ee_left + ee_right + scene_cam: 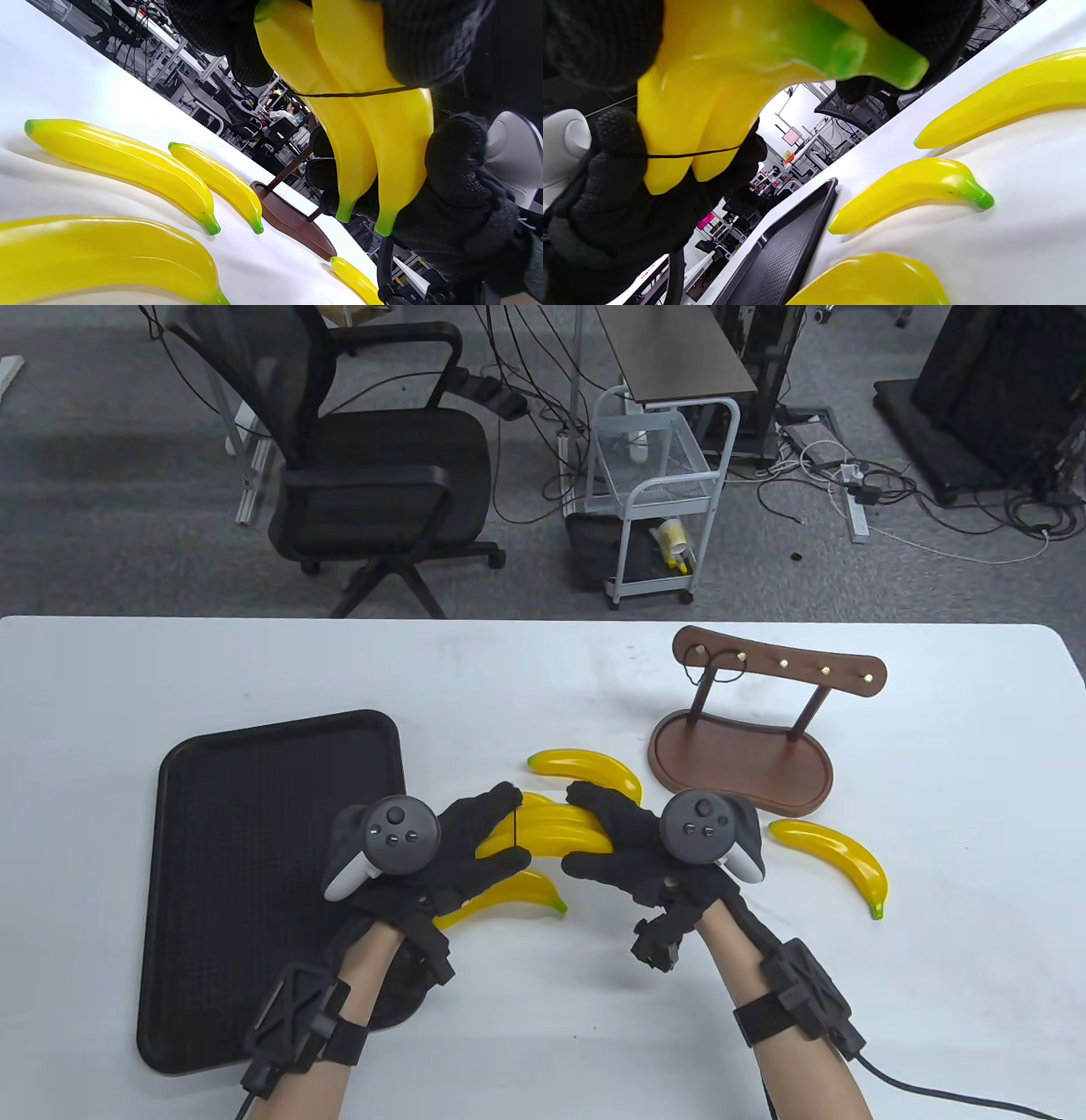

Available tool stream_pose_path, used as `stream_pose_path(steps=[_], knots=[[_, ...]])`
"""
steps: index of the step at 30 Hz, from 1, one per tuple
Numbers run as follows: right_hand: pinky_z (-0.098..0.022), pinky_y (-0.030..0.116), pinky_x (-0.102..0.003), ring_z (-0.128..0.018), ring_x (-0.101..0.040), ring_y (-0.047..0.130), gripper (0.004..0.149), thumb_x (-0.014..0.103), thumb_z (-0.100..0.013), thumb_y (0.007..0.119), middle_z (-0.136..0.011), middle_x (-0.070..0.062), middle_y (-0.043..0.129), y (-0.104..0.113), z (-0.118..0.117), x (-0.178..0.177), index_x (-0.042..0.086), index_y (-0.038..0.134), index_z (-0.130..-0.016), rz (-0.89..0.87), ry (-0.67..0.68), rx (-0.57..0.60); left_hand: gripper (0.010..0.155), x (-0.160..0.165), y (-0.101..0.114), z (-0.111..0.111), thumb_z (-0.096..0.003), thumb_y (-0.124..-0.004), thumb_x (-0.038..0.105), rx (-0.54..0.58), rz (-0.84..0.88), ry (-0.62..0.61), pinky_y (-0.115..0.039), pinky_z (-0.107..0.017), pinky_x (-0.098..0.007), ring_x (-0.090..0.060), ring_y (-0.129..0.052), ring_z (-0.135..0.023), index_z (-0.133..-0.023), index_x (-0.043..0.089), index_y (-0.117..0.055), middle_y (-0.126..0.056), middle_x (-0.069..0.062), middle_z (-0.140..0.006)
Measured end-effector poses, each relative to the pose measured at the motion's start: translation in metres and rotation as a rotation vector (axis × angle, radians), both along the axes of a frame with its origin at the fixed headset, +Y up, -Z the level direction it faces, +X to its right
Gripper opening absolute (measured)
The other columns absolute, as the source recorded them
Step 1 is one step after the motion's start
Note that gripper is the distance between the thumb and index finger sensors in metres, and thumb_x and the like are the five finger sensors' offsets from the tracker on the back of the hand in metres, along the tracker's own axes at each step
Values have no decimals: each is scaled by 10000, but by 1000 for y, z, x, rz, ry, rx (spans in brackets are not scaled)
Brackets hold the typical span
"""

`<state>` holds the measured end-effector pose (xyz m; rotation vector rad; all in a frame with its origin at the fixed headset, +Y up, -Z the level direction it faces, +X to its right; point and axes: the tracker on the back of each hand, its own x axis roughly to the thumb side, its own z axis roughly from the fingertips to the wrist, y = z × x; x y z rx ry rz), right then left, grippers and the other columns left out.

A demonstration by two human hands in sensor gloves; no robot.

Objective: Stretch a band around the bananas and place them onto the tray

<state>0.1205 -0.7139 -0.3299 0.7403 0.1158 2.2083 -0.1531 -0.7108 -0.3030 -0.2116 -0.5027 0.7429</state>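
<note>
Left hand and right hand are meeting above the white table, both clasping 2 yellow toy bananas held together between them. The left fingers are also stretching a thin black band across this pair; in the wrist views it is crossing both fruits. 3 loose bananas are lying on the table: one just beyond the hands, one beneath the left hand, one right of the right hand. The black tray is sitting left of the hands, bare. A brown wooden hook stand is standing behind the right hand.
</note>
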Motion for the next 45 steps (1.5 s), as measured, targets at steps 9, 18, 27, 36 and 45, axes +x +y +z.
stream_pose_path(steps=[9,18,27,36,45], knots=[[-526,780,-549,-776,-406,870,874,598,-437,824,-1053,-171,716,0,3,0,87,558,-1094,0,-17,76,756,6,-2,1,-547,-723,597,3,-53,-14,-473,-884,-500,-295,-634,-1146,-1163,288,-412,-554,15,-1258],[-531,777,-550,-780,-404,869,872,585,-433,838,-1058,-169,715,-4,6,-6,89,558,-1093,48,1,101,769,10,-6,2,-536,-735,601,10,-110,-16,-486,-878,-510,-305,-653,-1132,-1164,278,-432,-574,-6,-1246],[-539,771,-553,-791,-404,861,870,576,-436,842,-1066,-168,704,-8,8,-12,93,548,-1096,53,20,91,777,13,-9,3,-533,-732,610,3,-115,-28,-488,-879,-511,-304,-653,-1131,-1166,280,-425,-567,-4,-1249],[-549,768,-552,-816,-413,840,869,600,-466,798,-1076,-171,676,-10,9,-16,89,513,-1109,106,32,97,771,12,-9,3,-535,-728,616,-9,-114,-28,-522,-868,-509,-289,-695,-1094,-1164,283,-431,-575,-3,-1243],[-598,712,-603,-913,-474,730,912,655,-485,714,-1126,-214,585,-2,15,-21,67,455,-1133,168,24,163,769,11,-5,3,-545,-718,622,22,-135,-9,-504,-873,-503,-286,-674,-1101,-1168,288,-414,-553,4,-1251]])
